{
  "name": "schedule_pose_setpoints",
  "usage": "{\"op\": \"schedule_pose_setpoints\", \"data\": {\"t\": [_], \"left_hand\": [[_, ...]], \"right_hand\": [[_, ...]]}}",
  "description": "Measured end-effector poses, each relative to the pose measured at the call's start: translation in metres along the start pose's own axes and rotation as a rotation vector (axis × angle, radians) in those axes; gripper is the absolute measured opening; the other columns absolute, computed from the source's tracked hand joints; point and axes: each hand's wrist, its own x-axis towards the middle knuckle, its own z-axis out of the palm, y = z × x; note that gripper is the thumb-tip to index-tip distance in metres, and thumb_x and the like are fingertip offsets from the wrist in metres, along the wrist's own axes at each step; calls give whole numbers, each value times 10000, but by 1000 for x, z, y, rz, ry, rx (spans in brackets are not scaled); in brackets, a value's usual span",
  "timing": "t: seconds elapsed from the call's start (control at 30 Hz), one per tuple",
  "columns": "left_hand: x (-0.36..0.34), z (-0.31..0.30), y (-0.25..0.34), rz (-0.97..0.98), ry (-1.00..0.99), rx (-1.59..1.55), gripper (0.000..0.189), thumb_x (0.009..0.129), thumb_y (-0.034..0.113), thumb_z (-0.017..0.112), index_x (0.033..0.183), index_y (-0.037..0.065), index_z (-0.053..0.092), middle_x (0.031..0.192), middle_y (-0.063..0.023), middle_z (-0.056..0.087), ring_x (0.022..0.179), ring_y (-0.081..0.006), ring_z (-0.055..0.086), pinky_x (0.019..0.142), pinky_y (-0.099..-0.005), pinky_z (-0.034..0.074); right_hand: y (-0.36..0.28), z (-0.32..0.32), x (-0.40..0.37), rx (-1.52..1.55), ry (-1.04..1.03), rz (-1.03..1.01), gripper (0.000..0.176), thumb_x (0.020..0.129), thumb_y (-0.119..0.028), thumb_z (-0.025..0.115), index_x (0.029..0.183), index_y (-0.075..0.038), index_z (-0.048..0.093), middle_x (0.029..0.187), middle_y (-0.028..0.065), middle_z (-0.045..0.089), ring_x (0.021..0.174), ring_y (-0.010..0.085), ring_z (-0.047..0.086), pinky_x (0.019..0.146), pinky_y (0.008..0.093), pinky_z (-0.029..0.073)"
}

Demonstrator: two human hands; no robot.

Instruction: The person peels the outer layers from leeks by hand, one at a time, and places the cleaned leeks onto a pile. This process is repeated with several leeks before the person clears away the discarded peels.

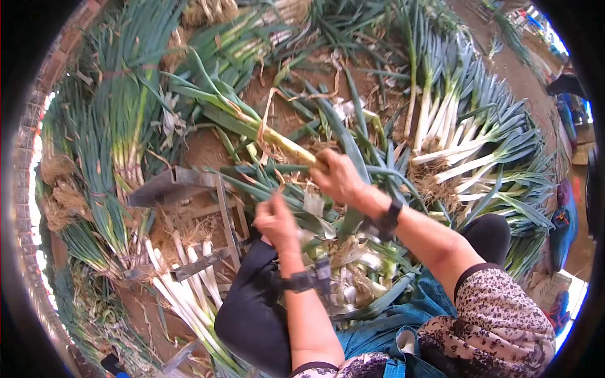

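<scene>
My right hand is closed around the lower end of a leek, whose green leaves point up and left. Dry, withered leaf strips hang off its yellowish stalk. Below and to the left, my left hand is pinched, with a thin dry strip showing at its fingertips. Under both hands lies a loose heap of green leaves and peelings, partly on my lap. Dark bands circle both wrists.
Cleaned white leeks are fanned out at the right. Tied bunches of unpeeled leeks fill the left. A metal frame stands left of my knee, with white-stalked leeks around it. Scraps litter the brown ground.
</scene>
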Motion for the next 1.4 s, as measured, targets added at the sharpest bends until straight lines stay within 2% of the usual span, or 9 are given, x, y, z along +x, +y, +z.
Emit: {"op": "schedule_pose_setpoints", "data": {"t": [0.17, 0.5, 0.77, 0.9, 0.97, 1.0, 1.1, 1.23, 1.4], "left_hand": [[22, 3, 56, -611, -324, -929, 455, 799, 358, 731, 1025, -6, 579, 862, -66, 605, 668, -167, 591, 599, -303, 506], [-101, 29, 67, -550, -347, -663, 292, 926, 237, 575, 1039, -31, 611, 860, -76, 657, 673, -166, 618, 595, -316, 507], [-84, 24, 73, -632, -520, -982, 173, 846, 140, 626, 945, 0, 610, 824, -54, 626, 698, -160, 607, 638, -312, 517], [-82, -1, 83, -787, -613, -959, 216, 865, 201, 564, 973, 21, 617, 879, -98, 658, 759, -224, 633, 685, -353, 535], [-70, 0, 68, -774, -661, -1045, 200, 865, 177, 569, 977, 19, 618, 884, -98, 660, 766, -222, 633, 687, -358, 533], [-73, -4, 78, -744, -692, -1047, 187, 861, 160, 577, 979, 20, 617, 881, -95, 659, 764, -220, 632, 684, -356, 533], [-85, -1, 85, -730, -588, -1049, 151, 834, 114, 614, 963, 34, 617, 865, -78, 653, 743, -212, 628, 679, -352, 537], [-108, 16, 85, -597, -467, -943, 150, 828, 136, 627, 916, 15, 617, 853, -61, 641, 737, -184, 625, 669, -330, 527], [-125, 22, 96, -369, -408, -831, 212, 859, 193, 598, 934, -4, 619, 863, -76, 633, 744, -176, 622, 657, -319, 516]], "right_hand": [[-47, -16, -134, 163, 120, 56, 198, 837, -138, 624, 961, -14, 531, 731, 231, 594, 673, 394, 605, 581, 445, 464], [-30, -70, -154, 221, 82, 340, 783, 740, -609, 645, 1070, 92, 531, 917, 311, 616, 892, 398, 619, 785, 454, 472], [-45, -41, -95, 735, 369, 205, 344, 879, -320, 596, 798, 11, 645, 657, 49, 606, 587, 145, 542, 546, 317, 440], [-24, -37, -150, 651, -1, 747, 244, 862, -275, 592, 849, -38, 643, 631, -5, 548, 561, 136, 515, 481, 324, 422], [-29, -53, -201, -142, -812, 270, 337, 858, -342, 581, 1066, -87, 656, 972, 141, 677, 908, 241, 630, 810, 359, 490], [-40, -16, -259, 159, -220, 271, 414, 843, -384, 620, 954, 13, 644, 1121, 178, 626, 978, 344, 597, 894, 420, 435], [-17, -71, -196, -331, -684, 541, 466, 901, -447, 534, 1186, -82, 580, 1055, 199, 614, 1014, 291, 576, 830, 348, 462], [-40, -114, -119, -424, 208, -616, 312, 852, -193, 656, 1074, 23, 617, 803, 109, 656, 631, 183, 593, 569, 321, 491], [-47, -76, -90, 516, 137, 200, 231, 849, -129, 651, 1023, 22, 657, 757, 19, 637, 652, 36, 534, 564, 204, 446]]}}
